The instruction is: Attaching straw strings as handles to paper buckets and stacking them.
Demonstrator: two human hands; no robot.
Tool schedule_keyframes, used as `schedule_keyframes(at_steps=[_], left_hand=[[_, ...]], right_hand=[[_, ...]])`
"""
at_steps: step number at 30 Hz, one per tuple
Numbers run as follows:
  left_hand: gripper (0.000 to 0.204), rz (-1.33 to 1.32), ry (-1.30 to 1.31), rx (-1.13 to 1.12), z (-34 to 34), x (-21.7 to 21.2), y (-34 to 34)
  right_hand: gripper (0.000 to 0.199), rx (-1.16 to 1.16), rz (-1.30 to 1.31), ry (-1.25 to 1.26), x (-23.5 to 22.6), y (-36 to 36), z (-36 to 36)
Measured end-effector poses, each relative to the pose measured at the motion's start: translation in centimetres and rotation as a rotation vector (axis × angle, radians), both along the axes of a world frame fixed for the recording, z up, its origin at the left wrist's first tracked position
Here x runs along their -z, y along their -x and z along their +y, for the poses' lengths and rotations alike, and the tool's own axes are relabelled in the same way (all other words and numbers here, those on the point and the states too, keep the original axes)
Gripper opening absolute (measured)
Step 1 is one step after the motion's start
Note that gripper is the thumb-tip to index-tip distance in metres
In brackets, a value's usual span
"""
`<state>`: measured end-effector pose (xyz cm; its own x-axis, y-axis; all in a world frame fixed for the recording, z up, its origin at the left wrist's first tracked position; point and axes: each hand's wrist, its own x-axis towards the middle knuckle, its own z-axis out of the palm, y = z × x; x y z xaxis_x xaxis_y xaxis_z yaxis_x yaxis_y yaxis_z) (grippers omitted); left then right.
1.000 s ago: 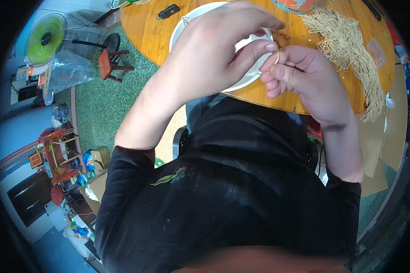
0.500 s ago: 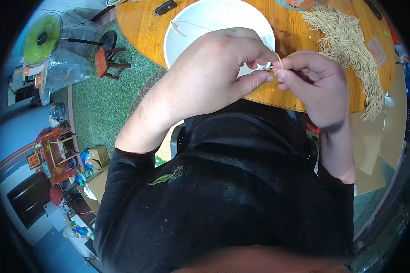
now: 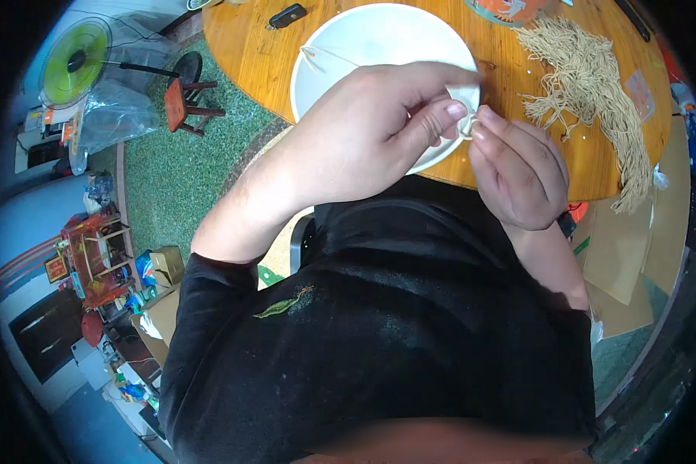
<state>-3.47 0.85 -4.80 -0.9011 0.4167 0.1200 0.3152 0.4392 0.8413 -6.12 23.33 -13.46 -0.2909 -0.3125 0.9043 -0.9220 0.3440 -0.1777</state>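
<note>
Over the right rim of a large white plate point(image 3: 387, 31), my two hands meet fingertip to fingertip. My left hand point(image 3: 383, 127) pinches a beige cord point(image 3: 465, 127) between thumb and fingers; its index finger stretches out above the thumb. From the right, my right hand point(image 3: 522, 166) grips the same cord, thumb and index fingertip pressed together, the other fingers curled. A small loop or knot of the cord shows between the fingertips, its exact form too small to tell. Thin cord ends point(image 3: 311, 59) lie at the plate's left side.
A thick bundle of beige cords point(image 3: 588, 85) spreads over the right of the round wooden table point(image 3: 243, 54) and hangs past its edge. A black key fob point(image 3: 288, 15) lies at the far left. Beyond the table stand a small red stool point(image 3: 179, 108) and a green fan point(image 3: 76, 62).
My right hand has turned and dropped slightly, its fingers now curled upward. The cord strand that looped over its fingertips is drawn into a small loop between both hands.
</note>
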Motion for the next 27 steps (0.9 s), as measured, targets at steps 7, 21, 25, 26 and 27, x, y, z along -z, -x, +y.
schedule_keyframes(at_steps=[7, 21, 25, 26, 27], left_hand=[[0.025, -0.036, -0.078, 0.1, -0.5, -0.5, 0.5], [0.009, 0.308, 0.434, -0.062, -0.8, -0.2, 0.4], [0.009, 0.269, 0.459, -0.038, -0.3, -0.2, 0.4], [0.009, 0.29, 0.446, -0.027, -0.2, -0.2, 0.3], [0.008, 0.318, 0.434, -0.017, -0.1, -0.2, 0.5]], right_hand=[[0.023, -0.073, 0.08, -0.031, -1.0, 0.1, -0.2], [0.026, -0.112, -0.144, 0.057, -1.9, -1.4, 0.4], [0.027, -0.121, -0.164, 0.081, -2.2, -1.4, 0.5], [0.026, -0.131, -0.183, 0.089, -2.7, -1.5, 0.3], [0.026, -0.142, -0.195, 0.098, -3.0, -1.4, 0.2]])
